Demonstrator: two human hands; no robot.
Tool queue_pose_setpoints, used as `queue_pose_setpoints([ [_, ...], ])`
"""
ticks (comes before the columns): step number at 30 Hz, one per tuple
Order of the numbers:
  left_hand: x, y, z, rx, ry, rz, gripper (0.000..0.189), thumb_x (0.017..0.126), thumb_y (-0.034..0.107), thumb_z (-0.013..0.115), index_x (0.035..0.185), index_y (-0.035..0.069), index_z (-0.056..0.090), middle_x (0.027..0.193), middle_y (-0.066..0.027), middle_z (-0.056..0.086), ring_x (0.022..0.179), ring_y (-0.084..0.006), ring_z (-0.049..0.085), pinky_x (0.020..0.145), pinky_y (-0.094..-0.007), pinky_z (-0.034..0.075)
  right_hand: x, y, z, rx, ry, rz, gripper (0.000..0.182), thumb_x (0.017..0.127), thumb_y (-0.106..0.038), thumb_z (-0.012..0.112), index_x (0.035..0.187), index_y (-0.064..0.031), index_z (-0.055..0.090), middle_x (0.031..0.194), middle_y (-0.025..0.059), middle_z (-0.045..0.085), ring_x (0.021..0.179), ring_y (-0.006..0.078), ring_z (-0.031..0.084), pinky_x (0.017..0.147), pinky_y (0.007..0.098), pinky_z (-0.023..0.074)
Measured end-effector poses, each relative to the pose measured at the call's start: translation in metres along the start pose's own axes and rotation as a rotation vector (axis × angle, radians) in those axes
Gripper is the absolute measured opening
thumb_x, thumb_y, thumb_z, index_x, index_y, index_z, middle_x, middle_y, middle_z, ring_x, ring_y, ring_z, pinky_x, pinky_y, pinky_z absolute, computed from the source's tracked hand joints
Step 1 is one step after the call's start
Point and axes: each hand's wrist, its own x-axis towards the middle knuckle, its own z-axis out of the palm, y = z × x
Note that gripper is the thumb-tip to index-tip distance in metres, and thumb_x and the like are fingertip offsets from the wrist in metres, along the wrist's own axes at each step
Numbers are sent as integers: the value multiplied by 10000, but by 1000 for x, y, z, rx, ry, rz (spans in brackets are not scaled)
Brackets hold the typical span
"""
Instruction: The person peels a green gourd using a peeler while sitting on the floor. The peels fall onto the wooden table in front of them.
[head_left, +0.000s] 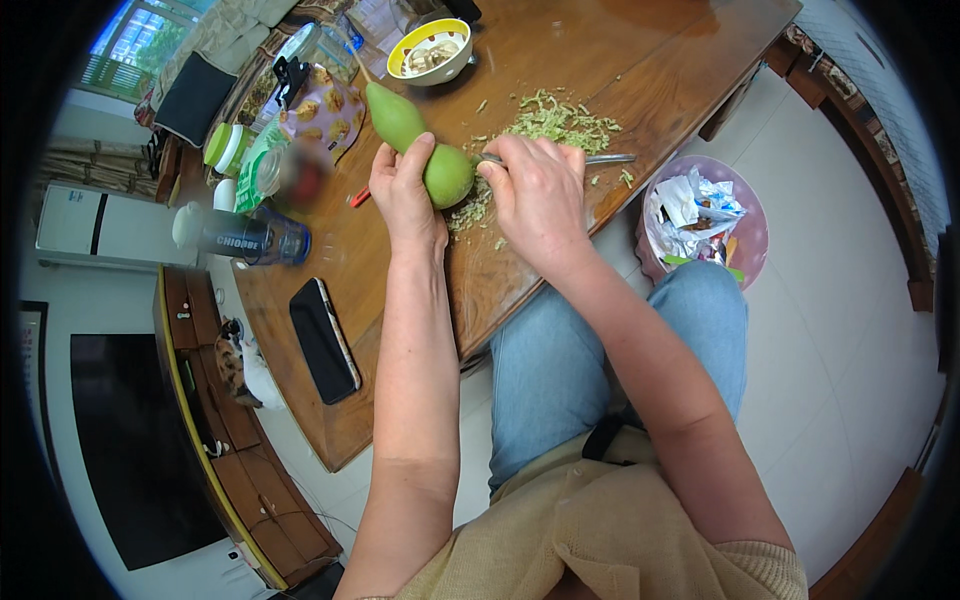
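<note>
A green bottle gourd with a long stem is gripped in my left hand, its narrower bulb pointing up and left. My right hand holds a thin metal tool whose near end is at the side of the gourd's larger bulb; whether its tip touches the skin cannot be told. Pale green shavings lie heaped on the wooden table beyond my right hand, with finer scraps under and beside the gourd.
A yellow-rimmed bowl with pale pieces stands at the back. Snack bag, green-lidded jar, water bottle and black smartphone are on the left. A pink trash bin stands right of the table edge. A calico cat is beyond the table.
</note>
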Motion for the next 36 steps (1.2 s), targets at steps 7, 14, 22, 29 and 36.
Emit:
queue_pose_setpoints([
  [7, -6, 12, 13, 15, 42, -40, 196, 903, 90, 667, 1034, -23, 576, 881, -147, 704, 766, -229, 697, 701, -338, 571, -2, 2, -3, 27, 5, -37, 83, 897, -152, 670, 936, -94, 623, 874, 53, 670, 865, 253, 601, 838, 409, 371],
  [14, -6, 5, 13, 66, 75, 15, 220, 915, 126, 631, 1027, -22, 512, 868, -220, 709, 753, -269, 694, 693, -363, 574, -3, 1, -1, 28, 18, -22, 81, 895, -152, 671, 929, -97, 621, 866, 52, 668, 864, 256, 601, 836, 412, 367],
  [22, -8, 4, 15, 67, 82, 29, 231, 910, 130, 630, 1027, -28, 508, 860, -221, 707, 744, -277, 692, 686, -372, 573, -4, 1, -3, 36, 13, -8, 86, 892, -141, 671, 952, -96, 629, 886, 59, 679, 883, 255, 604, 850, 410, 360],
  [29, -8, 5, 17, 17, 91, 29, 197, 912, 71, 620, 1046, -8, 500, 808, -202, 708, 695, -242, 691, 639, -326, 560, -5, 1, -5, 65, 15, -29, 97, 884, -137, 679, 951, -91, 626, 884, 58, 676, 892, 252, 604, 854, 410, 362],
  [36, -9, 4, 16, 20, 89, 38, 205, 904, 74, 628, 1044, -9, 504, 808, -202, 708, 689, -241, 686, 639, -321, 560, -9, -3, -4, 101, 44, -67, 84, 884, -131, 678, 938, -91, 628, 904, 53, 678, 892, 246, 601, 853, 409, 368],
])
